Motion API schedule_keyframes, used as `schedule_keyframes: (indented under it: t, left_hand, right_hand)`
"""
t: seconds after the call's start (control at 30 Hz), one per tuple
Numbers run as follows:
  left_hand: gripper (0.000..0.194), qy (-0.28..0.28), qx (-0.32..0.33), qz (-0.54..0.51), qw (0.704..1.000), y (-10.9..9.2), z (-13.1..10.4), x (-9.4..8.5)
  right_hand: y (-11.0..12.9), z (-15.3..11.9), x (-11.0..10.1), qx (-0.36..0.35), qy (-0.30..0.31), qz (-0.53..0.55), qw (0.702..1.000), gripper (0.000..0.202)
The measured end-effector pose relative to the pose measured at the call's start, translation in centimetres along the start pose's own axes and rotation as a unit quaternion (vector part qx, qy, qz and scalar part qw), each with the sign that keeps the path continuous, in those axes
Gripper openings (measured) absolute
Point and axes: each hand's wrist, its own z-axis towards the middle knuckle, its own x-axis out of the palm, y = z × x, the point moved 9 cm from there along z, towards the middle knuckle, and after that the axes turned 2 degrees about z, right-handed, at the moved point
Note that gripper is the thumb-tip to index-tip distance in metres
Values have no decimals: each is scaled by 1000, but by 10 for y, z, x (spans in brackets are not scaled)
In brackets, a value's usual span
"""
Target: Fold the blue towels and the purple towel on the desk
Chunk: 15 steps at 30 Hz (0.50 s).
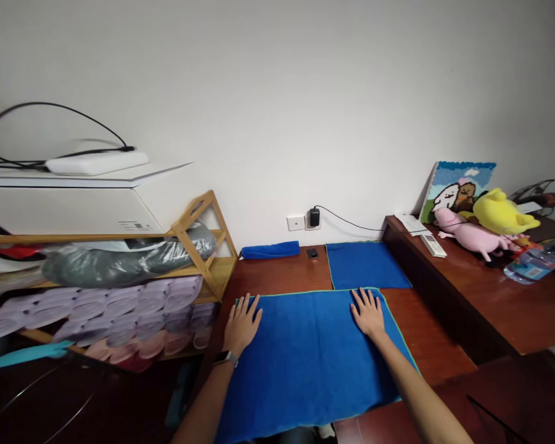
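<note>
A large blue cloth [309,351] with a light green edge lies spread on the reddish-brown wooden desk [282,277], its near side reaching the front. My left hand [242,324] rests flat at the cloth's far left corner, fingers apart, a watch on the wrist. Near the far right corner, my right hand [368,313] lies palm down with fingers spread. Behind it is a second blue cloth [367,265], folded into a rectangle. A rolled blue cloth [271,250] sits against the wall at the back left.
To the left stands a wooden rack [208,259] with several lilac slippers [139,302] and a white box [74,203]. The raised right surface carries a pink plush toy [469,234], a yellow plush toy [499,211], a plastic bottle [536,262] and a remote control [433,245]. A black adapter [314,216] is plugged into the wall.
</note>
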Motion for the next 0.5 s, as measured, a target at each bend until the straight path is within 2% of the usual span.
schedule_keyframes:
  t: [0.1, 0.2, 0.27, 0.4, 0.47, 0.5]
  left_hand:
    - [64, 13, 0, -3, 1000, 10, -16, 1]
    - [67, 39, -22, 3, 999, 28, -31, 4]
    - [68, 44, -38, 13, 998, 40, -38, 2]
    - [66, 50, -54, 9, 997, 57, -45, -6]
    - [65, 39, -59, 7, 997, 59, -46, -15]
    - [65, 27, -60, 9, 998, 58, -46, -20]
  right_hand:
    - [17, -2, 4, -28, 21, 24, 999, 63]
    - [9, -5, 11, -20, 51, 18, 998, 63]
    - [-17, -9, 13, 4, 59, 8, 998, 63]
    - [-88, -21, 7, 64, 49, 15, 997, 67]
    - [-109, -26, 0, 79, 42, 16, 996, 70]
    - [-111, -27, -6, 80, 33, 13, 996, 71]
